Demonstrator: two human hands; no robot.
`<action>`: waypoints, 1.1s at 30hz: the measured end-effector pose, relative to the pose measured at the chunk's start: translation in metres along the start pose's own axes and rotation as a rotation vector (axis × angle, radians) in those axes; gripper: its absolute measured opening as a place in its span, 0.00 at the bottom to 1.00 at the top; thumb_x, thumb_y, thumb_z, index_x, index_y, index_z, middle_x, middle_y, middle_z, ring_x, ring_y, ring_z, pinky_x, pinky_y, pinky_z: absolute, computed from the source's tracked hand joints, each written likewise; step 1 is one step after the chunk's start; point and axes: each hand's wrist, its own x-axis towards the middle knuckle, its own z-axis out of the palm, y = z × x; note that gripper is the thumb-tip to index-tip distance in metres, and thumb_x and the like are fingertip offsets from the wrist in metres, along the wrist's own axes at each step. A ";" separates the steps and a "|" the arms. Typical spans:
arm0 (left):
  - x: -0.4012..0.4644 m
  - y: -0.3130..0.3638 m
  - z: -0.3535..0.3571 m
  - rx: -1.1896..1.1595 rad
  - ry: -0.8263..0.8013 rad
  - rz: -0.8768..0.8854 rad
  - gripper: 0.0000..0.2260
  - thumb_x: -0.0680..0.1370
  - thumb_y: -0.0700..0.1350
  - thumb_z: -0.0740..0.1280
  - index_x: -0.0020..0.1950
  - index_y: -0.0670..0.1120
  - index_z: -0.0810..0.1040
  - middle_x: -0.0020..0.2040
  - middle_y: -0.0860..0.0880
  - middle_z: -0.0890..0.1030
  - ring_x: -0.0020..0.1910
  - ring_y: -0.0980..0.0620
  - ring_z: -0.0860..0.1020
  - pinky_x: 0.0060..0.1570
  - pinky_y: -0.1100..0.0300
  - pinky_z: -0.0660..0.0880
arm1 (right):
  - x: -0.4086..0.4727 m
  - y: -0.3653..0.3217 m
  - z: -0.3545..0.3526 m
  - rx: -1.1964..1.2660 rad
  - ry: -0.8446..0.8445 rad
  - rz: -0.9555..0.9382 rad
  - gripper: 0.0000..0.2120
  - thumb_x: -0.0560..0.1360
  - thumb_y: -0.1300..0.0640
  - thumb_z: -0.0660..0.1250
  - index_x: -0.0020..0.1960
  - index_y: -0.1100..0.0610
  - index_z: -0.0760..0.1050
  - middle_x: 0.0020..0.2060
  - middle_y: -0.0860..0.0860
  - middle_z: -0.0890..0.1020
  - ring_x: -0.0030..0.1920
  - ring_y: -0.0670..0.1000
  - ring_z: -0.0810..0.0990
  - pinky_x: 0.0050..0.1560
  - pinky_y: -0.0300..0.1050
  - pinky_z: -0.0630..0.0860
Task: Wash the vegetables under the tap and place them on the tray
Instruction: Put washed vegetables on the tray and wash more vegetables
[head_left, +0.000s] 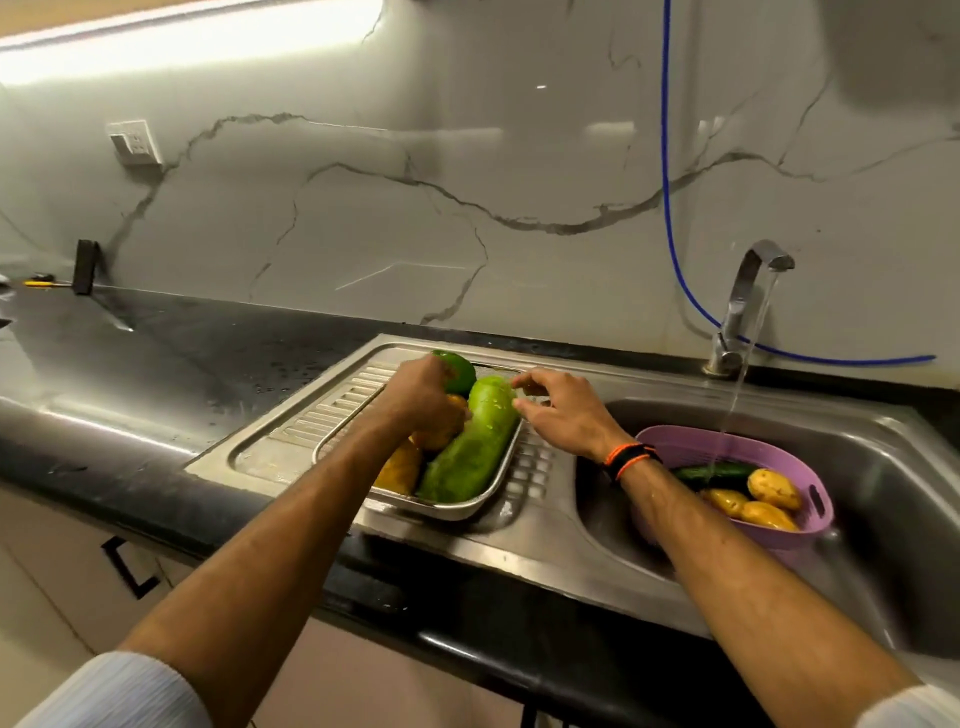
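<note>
A steel tray (453, 512) stands on the sink's ribbed drainboard. In it lie a long light-green gourd (475, 447), yellow-orange vegetables (402, 467) and a round green vegetable (461, 370) at the far end. My left hand (423, 395) reaches into the tray with its fingers curled on the round green vegetable. My right hand (563, 413) holds the gourd's far tip between thumb and forefinger. The tap (748, 291) runs into a purple basket (818, 519) in the sink bowl, which holds potatoes (774, 488) and a dark cucumber (714, 472).
A black counter (171, 364) stretches left of the steel sink (893, 467). A blue hose (667, 208) hangs down the marble wall behind the tap. A wall socket (135, 143) and a small dark block (85, 266) sit at the far left.
</note>
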 end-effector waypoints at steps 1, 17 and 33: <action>0.002 0.010 0.001 -0.027 0.041 0.032 0.26 0.70 0.48 0.79 0.65 0.44 0.78 0.60 0.44 0.81 0.59 0.45 0.79 0.59 0.54 0.76 | -0.001 0.005 -0.008 -0.002 0.013 0.011 0.14 0.76 0.56 0.68 0.61 0.55 0.79 0.58 0.51 0.82 0.59 0.49 0.79 0.58 0.37 0.70; 0.032 0.179 0.185 -0.083 -0.247 0.290 0.24 0.70 0.50 0.78 0.64 0.46 0.79 0.58 0.47 0.82 0.56 0.48 0.81 0.58 0.57 0.76 | -0.089 0.192 -0.130 -0.110 0.070 0.448 0.14 0.73 0.60 0.72 0.59 0.56 0.80 0.51 0.50 0.83 0.49 0.45 0.80 0.49 0.33 0.72; 0.096 0.227 0.324 0.270 -0.402 0.391 0.18 0.74 0.48 0.73 0.62 0.44 0.77 0.59 0.42 0.80 0.57 0.40 0.79 0.55 0.48 0.76 | -0.095 0.277 -0.099 -0.194 -0.044 0.613 0.14 0.72 0.53 0.71 0.57 0.51 0.81 0.53 0.51 0.84 0.55 0.53 0.81 0.60 0.48 0.77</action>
